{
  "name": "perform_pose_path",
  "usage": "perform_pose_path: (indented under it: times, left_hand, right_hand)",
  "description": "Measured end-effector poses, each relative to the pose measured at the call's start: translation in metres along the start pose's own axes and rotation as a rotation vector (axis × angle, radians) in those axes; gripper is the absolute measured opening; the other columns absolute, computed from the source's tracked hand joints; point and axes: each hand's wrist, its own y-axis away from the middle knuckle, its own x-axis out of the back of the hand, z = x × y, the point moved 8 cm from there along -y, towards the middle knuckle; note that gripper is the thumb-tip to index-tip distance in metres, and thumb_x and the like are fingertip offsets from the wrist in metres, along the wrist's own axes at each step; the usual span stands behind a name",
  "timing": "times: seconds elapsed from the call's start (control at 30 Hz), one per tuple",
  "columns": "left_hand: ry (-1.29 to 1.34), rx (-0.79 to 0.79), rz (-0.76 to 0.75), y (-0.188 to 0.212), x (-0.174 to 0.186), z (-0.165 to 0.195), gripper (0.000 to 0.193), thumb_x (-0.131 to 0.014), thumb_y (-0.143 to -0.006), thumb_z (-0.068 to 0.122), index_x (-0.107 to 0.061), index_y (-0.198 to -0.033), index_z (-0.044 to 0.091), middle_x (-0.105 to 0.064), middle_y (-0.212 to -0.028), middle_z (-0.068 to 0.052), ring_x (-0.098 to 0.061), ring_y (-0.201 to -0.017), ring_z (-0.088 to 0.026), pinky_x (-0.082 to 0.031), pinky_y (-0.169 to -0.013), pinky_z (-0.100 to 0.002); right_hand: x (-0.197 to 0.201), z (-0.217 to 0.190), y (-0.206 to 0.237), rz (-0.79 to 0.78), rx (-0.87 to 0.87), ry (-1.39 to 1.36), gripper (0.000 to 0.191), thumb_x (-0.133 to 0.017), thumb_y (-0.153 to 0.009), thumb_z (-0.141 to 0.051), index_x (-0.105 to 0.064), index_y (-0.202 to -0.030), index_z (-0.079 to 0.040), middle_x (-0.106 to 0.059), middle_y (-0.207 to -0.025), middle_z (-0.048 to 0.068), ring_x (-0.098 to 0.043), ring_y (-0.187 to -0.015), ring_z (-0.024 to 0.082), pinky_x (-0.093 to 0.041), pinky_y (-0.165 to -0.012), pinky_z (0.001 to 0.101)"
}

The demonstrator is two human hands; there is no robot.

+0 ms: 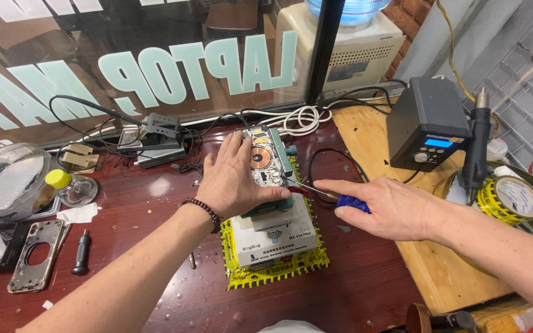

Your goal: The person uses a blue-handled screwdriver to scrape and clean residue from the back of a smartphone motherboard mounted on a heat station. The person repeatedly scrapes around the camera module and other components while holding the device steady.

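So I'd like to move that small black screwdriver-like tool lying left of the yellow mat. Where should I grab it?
Pinch the black tool across its ribbed barrel, about mid-length, coming straight down from above. It lies flat on the red-brown bench, with bare surface on both long sides, so fingers fit there. The phone frame lies close on its left, so keep the pinch narrow.

Pale window lettering (155,71) rear; blue station screen (438,143) right.

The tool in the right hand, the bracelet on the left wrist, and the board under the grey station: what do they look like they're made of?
The tool in the right hand: thin shiny shaft, likely metal, with a blue handle, probably plastic. The bracelet by the left hand: round dark beads, wood or stone, hard to tell. The board under the grey station: pale, matte, grainy, apparently bare plywood.
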Motion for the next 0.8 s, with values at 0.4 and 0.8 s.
perform_pose_path:
  times: [0.4, 0.8]
  left_hand:
    - [0.004, 0.02, 0.002, 0.0, 0.0, 0.0, 0.139, -0.087, -0.051, 0.077, -0.034, -0.15, -0.005, -0.026, -0.162, -0.022, -0.017, -0.154, -0.033, -0.026, -0.115, -0.061]
    - [-0.004, 0.064, -0.027, 0.0, -0.002, -0.001, 0.142, -0.088, -0.05, 0.076, -0.03, -0.153, -0.003, -0.022, -0.164, -0.019, -0.014, -0.155, -0.032, -0.026, -0.116, -0.06]
  right_hand:
    - [-0.002, 0.002, 0.003, -0.027, 0.011, 0.068, 0.069, -0.056, -0.091, -0.049, -0.035, -0.157, -0.05, -0.068, -0.063, 0.019, -0.069, -0.069, 0.039, -0.056, -0.076, 0.0483]
    - [-0.004, 0.013, 0.004, -0.073, -0.037, 0.058, 0.071, -0.057, -0.091, -0.049, -0.033, -0.158, -0.052, -0.065, -0.06, 0.018, -0.068, -0.064, 0.036, -0.057, -0.073, 0.0465]
